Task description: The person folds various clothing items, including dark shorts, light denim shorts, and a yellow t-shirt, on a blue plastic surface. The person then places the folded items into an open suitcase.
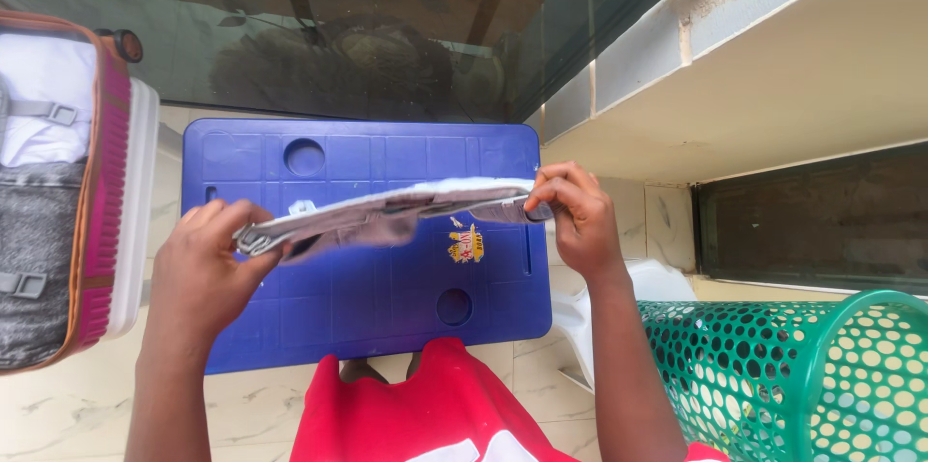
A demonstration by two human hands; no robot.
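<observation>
Folded grey garment held flat at both ends above a blue plastic table.

The left hand (208, 259) pinches one end of the garment (387, 214) between thumb and curled fingers; the right hand (572, 216) pinches the other end with its fingertips. Both forearms reach forward and the cloth spans level between them, over the blue table (367, 298). Risk: the light fingertip pinch could slip, letting the folds sag open or drop. An open suitcase (68, 191) stands left, a green basket (802, 375) right.
</observation>
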